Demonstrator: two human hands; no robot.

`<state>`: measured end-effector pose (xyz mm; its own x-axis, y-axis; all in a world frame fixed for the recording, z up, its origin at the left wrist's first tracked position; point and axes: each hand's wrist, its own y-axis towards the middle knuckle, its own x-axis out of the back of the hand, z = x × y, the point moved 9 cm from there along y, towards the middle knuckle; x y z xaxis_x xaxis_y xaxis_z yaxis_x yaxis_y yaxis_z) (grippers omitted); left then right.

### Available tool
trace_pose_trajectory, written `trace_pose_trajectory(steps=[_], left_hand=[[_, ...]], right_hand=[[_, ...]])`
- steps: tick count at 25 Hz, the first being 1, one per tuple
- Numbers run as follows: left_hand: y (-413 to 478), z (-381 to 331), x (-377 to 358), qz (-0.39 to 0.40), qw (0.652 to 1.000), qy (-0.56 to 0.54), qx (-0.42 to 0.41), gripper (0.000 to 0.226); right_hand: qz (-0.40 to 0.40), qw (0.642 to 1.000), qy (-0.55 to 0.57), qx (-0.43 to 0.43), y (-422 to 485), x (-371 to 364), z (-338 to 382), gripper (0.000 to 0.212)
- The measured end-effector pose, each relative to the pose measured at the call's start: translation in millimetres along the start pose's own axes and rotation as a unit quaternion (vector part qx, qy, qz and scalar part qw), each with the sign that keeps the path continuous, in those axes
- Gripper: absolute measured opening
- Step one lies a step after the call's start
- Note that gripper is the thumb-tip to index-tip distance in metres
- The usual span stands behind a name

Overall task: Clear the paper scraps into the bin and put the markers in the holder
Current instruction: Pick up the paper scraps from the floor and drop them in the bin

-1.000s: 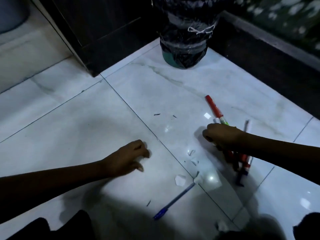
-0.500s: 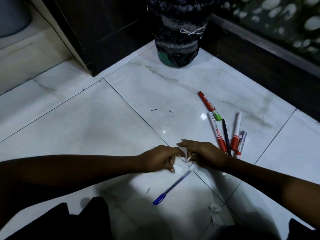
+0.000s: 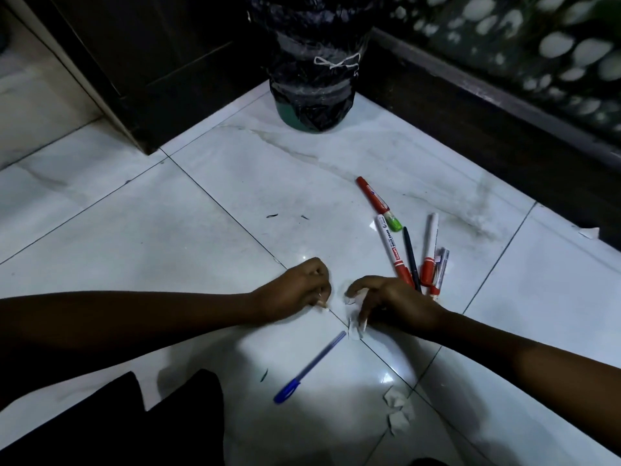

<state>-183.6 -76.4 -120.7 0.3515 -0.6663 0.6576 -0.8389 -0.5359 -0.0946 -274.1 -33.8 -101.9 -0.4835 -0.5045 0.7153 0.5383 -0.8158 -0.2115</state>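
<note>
My left hand rests on the white tile floor with its fingers curled around a small white paper scrap. My right hand is beside it, fingertips down on white paper scraps at the tile joint. More scraps lie nearer to me, and one tiny scrap lies by the markers. Several markers lie fanned out right of my right hand; a red one with a green cap lies farther off. A blue pen lies below my hands. The bin, lined with a black bag, stands in the far corner.
Dark cabinet fronts and a dark skirting enclose the corner behind the bin. A paper scrap lies at the right wall. My dark-clothed knees fill the lower left. No holder is in view.
Both hands came together at the scraps by the tile joint; the right hand left the markers. Now the two hands sit slightly apart, each with fingers on scraps.
</note>
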Motion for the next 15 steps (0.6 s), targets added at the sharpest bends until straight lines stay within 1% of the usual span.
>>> trace_pose_trajectory(steps=[2, 3, 4, 6, 7, 8, 10, 12, 15], left_hand=[[5, -6, 5, -0.009, 1.0, -0.003, -0.012, 0.012], [9, -9, 6, -0.007, 1.0, -0.001, -0.018, 0.011], [14, -12, 7, -0.003, 1.0, -0.001, -0.021, 0.01], [22, -16, 5, 0.007, 1.0, -0.001, -0.024, 0.006], [25, -18, 2, 0.017, 1.0, 0.002, -0.025, 0.004], [29, -21, -1, 0.028, 0.999, 0.008, -0.027, 0.002], [35, -24, -7, 0.045, 0.999, 0.01, -0.021, 0.004], [39, -26, -11, 0.048, 0.999, -0.008, -0.003, 0.011], [37, -25, -20, 0.051, 0.998, -0.031, 0.016, 0.025]], right_hand=[[0.022, 0.998, 0.038, -0.051, 4, -14, -6, 0.029], [0.036, 0.997, 0.024, -0.055, 3, -18, -8, 0.032], [0.048, 0.998, 0.007, -0.048, 1, -19, -6, 0.031], [0.044, 0.998, -0.053, 0.013, -4, -19, 0, 0.022], [0.048, 0.996, -0.061, 0.039, -9, -21, 3, 0.018], [0.054, 0.996, -0.064, 0.043, -12, -22, 1, 0.015], [0.047, 0.998, -0.043, 0.013, -14, -15, -7, 0.013], [0.042, 0.999, -0.019, 0.001, -17, -6, -14, 0.013], [0.071, 0.997, 0.014, -0.003, -30, 0, -18, 0.011]])
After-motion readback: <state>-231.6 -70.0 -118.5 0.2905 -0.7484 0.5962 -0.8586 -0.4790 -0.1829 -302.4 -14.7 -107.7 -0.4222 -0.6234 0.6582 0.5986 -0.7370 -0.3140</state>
